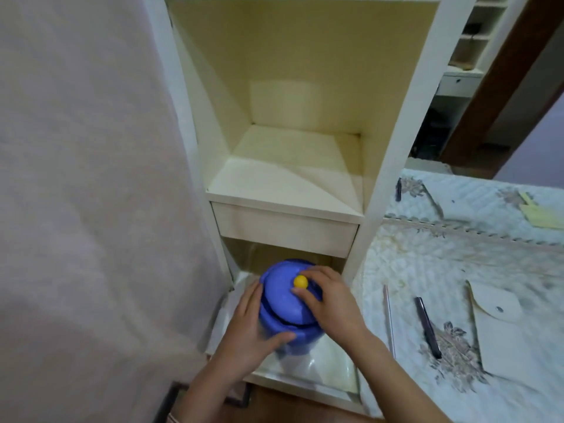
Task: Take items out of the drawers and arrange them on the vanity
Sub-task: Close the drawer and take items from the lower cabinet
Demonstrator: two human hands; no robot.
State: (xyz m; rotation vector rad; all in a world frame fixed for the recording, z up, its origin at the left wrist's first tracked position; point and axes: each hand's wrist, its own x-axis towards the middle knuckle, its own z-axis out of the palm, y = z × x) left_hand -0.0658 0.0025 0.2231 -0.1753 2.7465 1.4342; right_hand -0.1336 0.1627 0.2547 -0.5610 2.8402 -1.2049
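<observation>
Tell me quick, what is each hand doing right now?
Left hand: closed around the side of the blue container, holding it.
Right hand: fingers resting on the container's lid beside the yellow knob; a firm hold cannot be told.

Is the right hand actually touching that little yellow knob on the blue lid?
Touching. In the head view, the right hand rests on the blue lid, and its fingertips press against the yellow knob with no gap showing.
</observation>
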